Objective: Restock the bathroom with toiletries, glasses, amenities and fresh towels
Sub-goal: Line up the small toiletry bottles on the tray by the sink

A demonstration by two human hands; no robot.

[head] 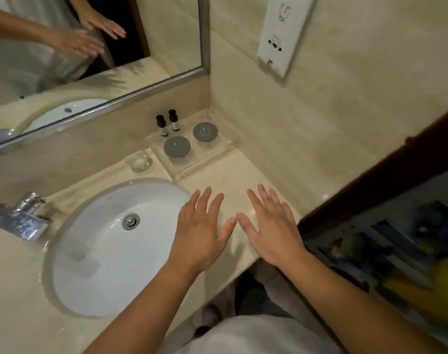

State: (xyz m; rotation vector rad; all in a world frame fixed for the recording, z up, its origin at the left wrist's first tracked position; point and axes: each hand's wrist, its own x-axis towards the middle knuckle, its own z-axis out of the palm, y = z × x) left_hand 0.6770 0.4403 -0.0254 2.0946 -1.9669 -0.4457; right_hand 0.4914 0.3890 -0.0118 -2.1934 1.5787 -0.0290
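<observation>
My left hand (202, 228) and my right hand (271, 226) hover flat over the cream counter (233, 175), fingers spread, holding nothing; their thumbs nearly touch. Behind them a clear tray (225, 146) sits in the counter's corner. It carries two small dark bottles (168, 122) with white labels and two round grey lidded items (191, 139). An empty glass (139, 162) stands just left of the tray.
A white oval sink (110, 241) fills the left of the counter, with a chrome faucet (21, 218) at its left. A mirror (90, 47) hangs above. A white wall socket unit (284, 34) is on the right wall. A cart with supplies (396, 256) stands at the right.
</observation>
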